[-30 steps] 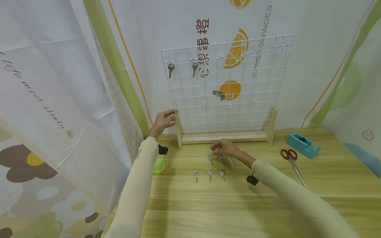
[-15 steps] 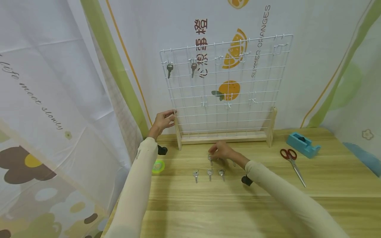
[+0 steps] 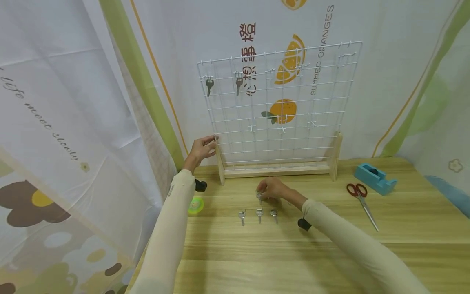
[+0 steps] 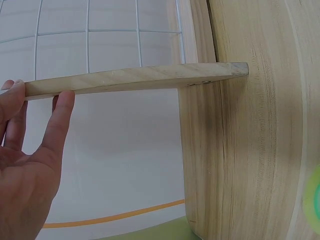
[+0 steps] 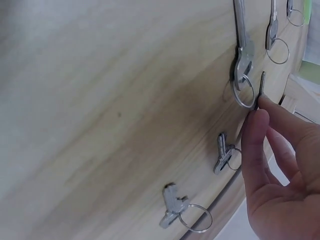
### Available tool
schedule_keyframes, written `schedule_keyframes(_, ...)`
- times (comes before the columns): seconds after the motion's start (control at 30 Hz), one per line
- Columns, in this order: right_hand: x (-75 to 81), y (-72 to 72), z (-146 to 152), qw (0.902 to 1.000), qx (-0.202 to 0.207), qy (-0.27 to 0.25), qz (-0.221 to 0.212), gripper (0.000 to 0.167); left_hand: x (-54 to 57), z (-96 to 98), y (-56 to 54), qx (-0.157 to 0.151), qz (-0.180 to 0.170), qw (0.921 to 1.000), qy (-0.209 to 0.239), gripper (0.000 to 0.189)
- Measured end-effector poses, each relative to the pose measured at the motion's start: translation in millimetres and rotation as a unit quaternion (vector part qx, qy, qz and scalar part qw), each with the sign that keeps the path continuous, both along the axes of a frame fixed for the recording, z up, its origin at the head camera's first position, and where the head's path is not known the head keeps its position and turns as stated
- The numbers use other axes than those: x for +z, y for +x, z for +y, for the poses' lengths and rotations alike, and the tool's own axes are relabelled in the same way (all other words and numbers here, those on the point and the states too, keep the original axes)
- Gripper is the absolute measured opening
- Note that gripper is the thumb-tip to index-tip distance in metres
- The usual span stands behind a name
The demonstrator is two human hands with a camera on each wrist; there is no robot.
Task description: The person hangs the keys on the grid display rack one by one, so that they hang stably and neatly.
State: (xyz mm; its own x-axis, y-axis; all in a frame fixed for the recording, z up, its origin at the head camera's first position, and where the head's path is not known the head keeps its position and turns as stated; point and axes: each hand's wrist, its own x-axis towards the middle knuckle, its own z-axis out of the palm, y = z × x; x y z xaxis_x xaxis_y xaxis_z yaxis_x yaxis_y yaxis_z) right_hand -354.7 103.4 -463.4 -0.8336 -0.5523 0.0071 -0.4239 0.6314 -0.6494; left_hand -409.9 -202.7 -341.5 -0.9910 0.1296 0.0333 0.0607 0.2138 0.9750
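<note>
My left hand point(image 3: 202, 149) holds the left wooden upright point(image 4: 135, 77) of a white wire grid rack point(image 3: 279, 141), its thumb and fingers at the upright's upper end. Over the table, my right hand point(image 3: 271, 188) pinches a silver key point(image 5: 262, 82) between thumb and finger, the key's lower part hidden by the fingertips. Next to it lies another key with a ring point(image 5: 243, 62). Two more keys rest on the far side of the hand, one being a short-looking key point(image 5: 172, 205). In the head view, a front row includes a left key point(image 3: 242, 216) and a right key point(image 3: 274, 215).
Two keys hang from hooks at the grid's upper left, one a dark-looking key point(image 3: 209, 86); several white hooks point(image 3: 282, 129) carry nothing. Red-handled scissors point(image 3: 361, 204) and a blue tape dispenser point(image 3: 375, 179) lie right. A yellow-green tape roll point(image 3: 196, 205) sits left.
My right hand has lowered onto the back row of keys and its fingers have closed on one. The left hand stays on the rack's upright.
</note>
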Motion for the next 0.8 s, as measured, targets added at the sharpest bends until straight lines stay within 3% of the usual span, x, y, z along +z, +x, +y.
schedule_keyframes(0.23,-4.0,2.8,0.2,0.9997,-0.004,-0.023,0.01,0.012,-0.6,-0.6,0.3,0.001,-0.003,1.0,-0.002,0.046)
schedule_keyframes(0.43,-6.3,2.2,-0.4,0.9984,-0.014,-0.024,0.05,0.007,1.0,0.6,2.1,0.002,-0.005,1.0,0.005,0.047)
schedule_keyframes(0.8,1.5,0.3,5.2,0.9931,0.005,-0.071,0.093,0.01,0.3,0.9,3.2,0.002,0.0,1.0,0.001,0.047)
